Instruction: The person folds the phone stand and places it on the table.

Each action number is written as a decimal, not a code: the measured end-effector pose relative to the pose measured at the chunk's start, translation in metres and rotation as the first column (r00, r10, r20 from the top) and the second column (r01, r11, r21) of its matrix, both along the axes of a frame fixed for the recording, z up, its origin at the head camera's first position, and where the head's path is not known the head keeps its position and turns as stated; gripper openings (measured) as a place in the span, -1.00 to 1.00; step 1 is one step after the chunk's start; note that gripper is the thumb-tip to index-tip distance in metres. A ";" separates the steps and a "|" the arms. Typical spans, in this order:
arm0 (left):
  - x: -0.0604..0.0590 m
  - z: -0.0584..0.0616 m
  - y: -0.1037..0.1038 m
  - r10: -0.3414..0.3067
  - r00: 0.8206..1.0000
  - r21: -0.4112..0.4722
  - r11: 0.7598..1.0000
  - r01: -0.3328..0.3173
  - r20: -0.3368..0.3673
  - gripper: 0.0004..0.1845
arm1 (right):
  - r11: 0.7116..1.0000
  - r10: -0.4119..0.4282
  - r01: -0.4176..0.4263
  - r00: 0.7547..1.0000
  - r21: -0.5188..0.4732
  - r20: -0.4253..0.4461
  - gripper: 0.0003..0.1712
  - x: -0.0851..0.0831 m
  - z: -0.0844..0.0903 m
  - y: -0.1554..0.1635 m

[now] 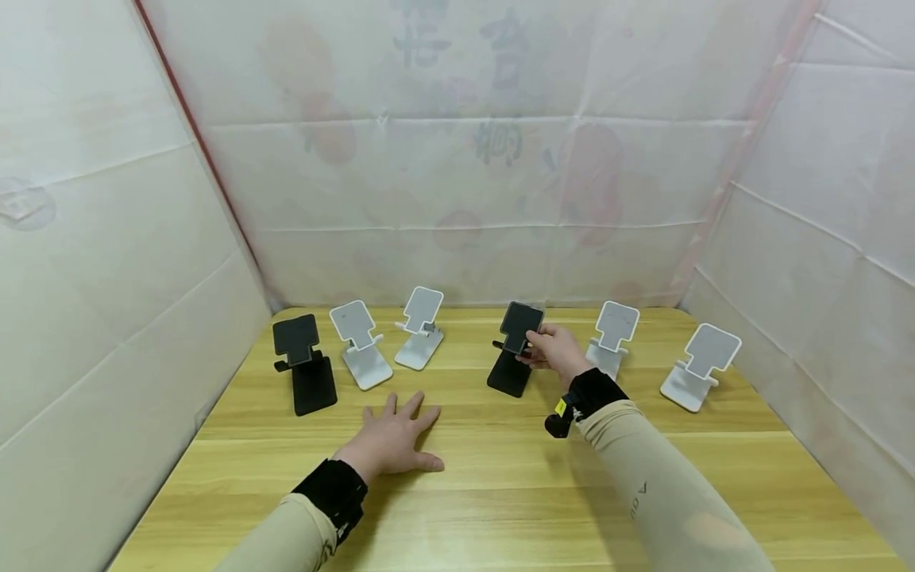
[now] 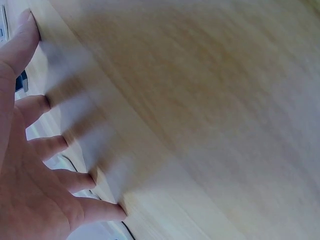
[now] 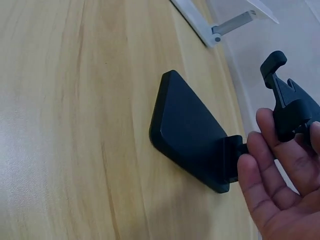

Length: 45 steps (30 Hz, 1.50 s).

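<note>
My right hand (image 1: 557,352) grips a black phone stand (image 1: 522,327) by the right side of its upper plate, with the thumb in front and fingers behind. In the right wrist view, the fingers of the right hand (image 3: 285,185) curl by the stand's support hooks, and its black base (image 3: 187,130) stands on the wood. My left hand (image 1: 393,441) rests on the table with fingers spread and holds nothing. The left wrist view shows the fingertips of the left hand (image 2: 35,185) touching the tabletop.
Another black phone stand (image 1: 296,342) stands at the far left. White phone stands are at the left (image 1: 353,324), left of centre (image 1: 423,310), right of centre (image 1: 617,324) and far right (image 1: 712,349). The wooden table (image 1: 486,508) meets pale cloth walls (image 1: 457,199) at back and sides.
</note>
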<state>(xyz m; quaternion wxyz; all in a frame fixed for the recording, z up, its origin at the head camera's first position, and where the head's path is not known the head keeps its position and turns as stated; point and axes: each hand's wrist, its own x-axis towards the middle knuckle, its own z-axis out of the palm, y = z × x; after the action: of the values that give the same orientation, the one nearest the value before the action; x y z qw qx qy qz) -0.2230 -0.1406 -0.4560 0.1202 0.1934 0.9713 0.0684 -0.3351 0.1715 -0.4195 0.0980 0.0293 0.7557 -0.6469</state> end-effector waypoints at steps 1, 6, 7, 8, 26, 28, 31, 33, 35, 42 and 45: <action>0.000 0.000 0.000 0.000 1.000 -0.001 1.000 0.000 0.002 0.00 | 1.000 -0.006 0.006 1.000 0.000 -0.005 -0.80 0.000 0.000 0.000; 0.000 0.000 0.001 0.001 1.000 -0.004 1.000 -0.001 0.007 0.00 | 0.999 -0.004 0.004 1.000 -0.031 -0.005 -0.78 0.000 -0.002 0.002; 0.001 0.000 0.001 0.003 1.000 -0.003 1.000 -0.003 0.007 0.00 | 0.999 0.000 0.000 1.000 -0.035 -0.011 -0.77 0.000 -0.002 0.002; 0.001 0.001 0.001 0.004 1.000 -0.002 1.000 -0.004 0.007 -0.01 | 0.999 0.002 -0.003 1.000 -0.036 -0.014 -0.77 0.000 -0.002 0.003; -0.003 0.002 0.000 0.013 1.000 0.023 1.000 -0.013 0.015 -0.08 | 0.992 0.119 -0.124 0.979 -0.025 -0.164 -0.80 0.023 0.020 0.003; -0.007 0.002 0.001 0.041 0.999 0.062 0.997 -0.041 0.002 -0.14 | 0.990 0.134 -0.139 0.977 -0.016 -0.168 -0.79 0.026 0.023 0.001; -0.012 0.002 0.005 0.088 0.995 0.144 0.986 -0.081 -0.041 -0.21 | 0.987 0.157 -0.160 0.972 -0.001 -0.177 -0.78 0.029 0.027 -0.003; -0.016 0.002 0.009 0.110 0.991 0.199 0.976 -0.092 -0.079 -0.23 | 0.984 0.174 -0.177 0.967 0.004 -0.184 -0.78 0.032 0.030 -0.005; -0.021 0.004 0.014 0.130 0.987 0.264 0.959 -0.101 -0.095 -0.23 | 0.982 0.188 -0.191 0.964 0.004 -0.189 -0.77 0.036 0.034 -0.009; -0.038 0.011 0.034 0.232 0.966 0.597 0.762 -0.252 0.112 -0.12 | 0.959 0.272 -0.282 0.935 -0.010 -0.229 -0.71 0.047 0.044 -0.021; -0.041 0.015 0.041 0.237 0.940 0.709 0.617 -0.340 0.244 -0.08 | 0.949 0.300 -0.314 0.921 -0.018 -0.248 -0.71 0.049 0.046 -0.026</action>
<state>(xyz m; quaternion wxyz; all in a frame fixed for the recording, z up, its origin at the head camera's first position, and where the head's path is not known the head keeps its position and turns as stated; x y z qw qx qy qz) -0.2636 -0.0997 -0.4414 0.0797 0.0618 0.8670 0.4879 -0.2857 0.1452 -0.3731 0.1061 -0.1717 0.7384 -0.6435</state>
